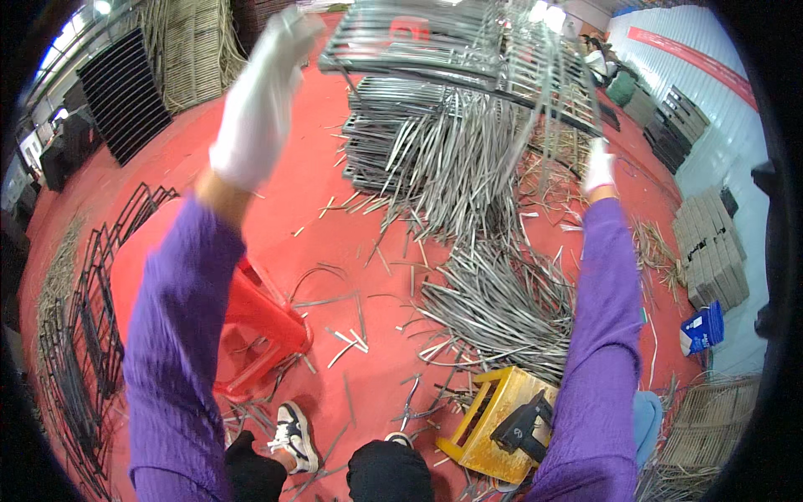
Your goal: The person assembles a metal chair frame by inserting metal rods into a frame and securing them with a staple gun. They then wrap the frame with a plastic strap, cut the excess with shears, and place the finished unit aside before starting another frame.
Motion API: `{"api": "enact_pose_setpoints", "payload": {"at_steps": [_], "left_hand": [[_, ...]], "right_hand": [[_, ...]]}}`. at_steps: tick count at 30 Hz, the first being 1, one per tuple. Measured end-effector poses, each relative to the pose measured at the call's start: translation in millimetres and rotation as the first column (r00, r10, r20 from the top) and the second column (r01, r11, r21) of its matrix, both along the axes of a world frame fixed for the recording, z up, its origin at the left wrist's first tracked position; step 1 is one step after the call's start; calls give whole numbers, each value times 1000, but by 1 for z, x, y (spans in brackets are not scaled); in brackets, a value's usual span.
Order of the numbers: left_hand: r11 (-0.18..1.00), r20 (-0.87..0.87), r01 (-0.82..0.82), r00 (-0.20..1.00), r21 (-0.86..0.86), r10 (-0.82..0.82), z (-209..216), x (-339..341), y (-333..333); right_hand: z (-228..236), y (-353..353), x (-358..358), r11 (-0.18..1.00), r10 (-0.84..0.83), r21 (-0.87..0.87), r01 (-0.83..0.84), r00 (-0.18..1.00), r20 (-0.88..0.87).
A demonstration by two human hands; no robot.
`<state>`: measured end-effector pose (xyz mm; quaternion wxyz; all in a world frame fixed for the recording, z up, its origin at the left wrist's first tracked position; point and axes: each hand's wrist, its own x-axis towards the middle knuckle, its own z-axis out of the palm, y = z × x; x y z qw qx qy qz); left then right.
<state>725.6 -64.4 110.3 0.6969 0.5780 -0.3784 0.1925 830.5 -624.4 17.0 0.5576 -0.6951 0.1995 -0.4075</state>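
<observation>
A dark rectangular frame with grey strips across it (418,70) is raised over a pile, blurred by motion, loose strip ends hanging from its right part. My right hand (599,171), in a white glove, is closed at the frame's near right corner. Up at the left, my left hand (261,109), also white-gloved, is beside the frame's left end. Its fingers are smeared, so I cannot make out whether they touch the frame. Below the frame lies a stack of similar grey panels (381,138), with long grey strips (477,167) spilling over its near side.
More strips (510,309) lie heaped on the red floor (335,259). A red plastic stool (272,326) stands left, a yellow stool (485,418) with a black power tool (525,427) near right. Dark bare frames (84,318) lean at far left; a blue bag (704,326) lies right. People sit far right.
</observation>
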Motion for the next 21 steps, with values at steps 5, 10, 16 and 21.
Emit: {"api": "enact_pose_setpoints", "payload": {"at_steps": [5,10,16,21], "left_hand": [[899,-448,66,881,433,151,-126,-143,42],[858,-737,-20,501,514,453,-188,-264,132],[796,-723,-410,360,446,590,-208,-375,192],[742,-702,-540,342,398,625,-196,-453,194]], "right_hand": [[-203,159,-72,-171,587,-652,-738,456,-670],[-292,230,-260,-32,580,134,-991,-128,-804],[-292,233,-329,221,761,412,-884,-107,-639],[-280,225,-332,357,785,403,-843,37,-619]]}}
